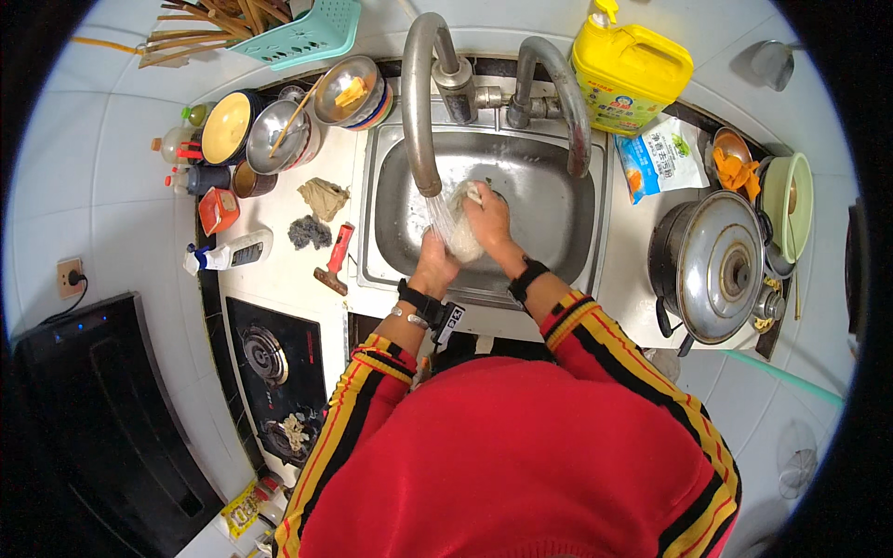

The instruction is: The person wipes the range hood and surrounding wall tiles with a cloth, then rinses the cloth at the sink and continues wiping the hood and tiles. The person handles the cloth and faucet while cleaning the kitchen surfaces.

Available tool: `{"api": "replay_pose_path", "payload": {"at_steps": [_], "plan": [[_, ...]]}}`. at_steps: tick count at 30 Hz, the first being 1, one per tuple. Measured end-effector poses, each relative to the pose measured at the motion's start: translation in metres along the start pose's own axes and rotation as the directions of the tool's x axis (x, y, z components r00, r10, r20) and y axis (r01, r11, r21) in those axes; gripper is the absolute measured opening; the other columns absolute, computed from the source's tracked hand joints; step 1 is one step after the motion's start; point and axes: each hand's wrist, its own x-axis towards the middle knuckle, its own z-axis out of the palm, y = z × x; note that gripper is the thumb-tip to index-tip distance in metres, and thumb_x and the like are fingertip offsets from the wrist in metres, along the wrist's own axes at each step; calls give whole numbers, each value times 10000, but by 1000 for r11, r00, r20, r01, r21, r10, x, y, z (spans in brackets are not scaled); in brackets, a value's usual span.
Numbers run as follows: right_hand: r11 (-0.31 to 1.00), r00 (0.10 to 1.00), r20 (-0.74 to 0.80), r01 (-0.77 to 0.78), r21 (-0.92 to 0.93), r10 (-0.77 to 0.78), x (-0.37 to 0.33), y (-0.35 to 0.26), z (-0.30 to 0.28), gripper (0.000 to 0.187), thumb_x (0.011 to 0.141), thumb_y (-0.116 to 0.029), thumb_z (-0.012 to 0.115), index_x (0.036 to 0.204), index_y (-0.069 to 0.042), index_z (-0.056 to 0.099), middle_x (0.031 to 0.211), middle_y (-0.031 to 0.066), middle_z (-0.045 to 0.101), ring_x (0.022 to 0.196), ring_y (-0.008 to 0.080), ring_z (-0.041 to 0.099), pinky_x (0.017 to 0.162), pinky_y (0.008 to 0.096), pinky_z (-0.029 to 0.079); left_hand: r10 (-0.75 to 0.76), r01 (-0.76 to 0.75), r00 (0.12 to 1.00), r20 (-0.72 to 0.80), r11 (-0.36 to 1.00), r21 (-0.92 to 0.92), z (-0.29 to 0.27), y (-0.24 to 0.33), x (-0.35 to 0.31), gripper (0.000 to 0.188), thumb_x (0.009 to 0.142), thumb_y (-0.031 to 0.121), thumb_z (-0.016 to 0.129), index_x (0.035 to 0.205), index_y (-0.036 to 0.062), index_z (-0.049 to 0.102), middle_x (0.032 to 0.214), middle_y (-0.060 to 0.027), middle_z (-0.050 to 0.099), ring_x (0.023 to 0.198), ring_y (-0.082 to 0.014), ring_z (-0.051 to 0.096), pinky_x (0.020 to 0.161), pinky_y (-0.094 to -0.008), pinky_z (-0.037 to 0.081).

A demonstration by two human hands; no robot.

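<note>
Water pours from the tall curved faucet (pixel 423 121) into the steel sink (pixel 558 214). Under the stream is a pale, whitish, rounded thing (pixel 462 228); spray blurs it, and I cannot make out its kind. My right hand (pixel 490 221) grips it from the right, fingers bent over its upper edge. From the lower left, my left hand (pixel 435 264) holds against its near side, with the fingers partly hidden by the water. A second curved faucet (pixel 558 88) stands to the right, with no stream from it.
Left of the sink lie a red-handled scraper (pixel 337 256), a dark scouring pad (pixel 310 232), a tan cloth (pixel 324 199) and a spray bottle (pixel 233 251). Stacked bowls (pixel 279 137) stand behind. On the right are a yellow jug (pixel 631 74), a packet (pixel 662 160) and a lidded pot (pixel 716 265).
</note>
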Motion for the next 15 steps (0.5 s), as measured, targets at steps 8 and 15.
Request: {"api": "replay_pose_path", "payload": {"at_steps": [8,15], "plan": [[902,928,336,277,-330,-162,-44,-25,12,402,907,-417,540,1064,-63,648,954,212,681,941,369,656,817,448,527,-51,56,990,133,998,-37,-16,16,0,456,992,423,435,1179,30,569,1124,-165,637,999,-307,634,923,-468,505],[994,995,-19,-97,48,98,19,58,19,435,942,-440,566,1022,-20,646,854,152,685,744,310,660,668,413,519,-115,114,993,20,992,56,5,14,-10,473,1012,399,425,1347,71,488,1326,-79,559,1185,-250,552,1055,-418,429]]}}
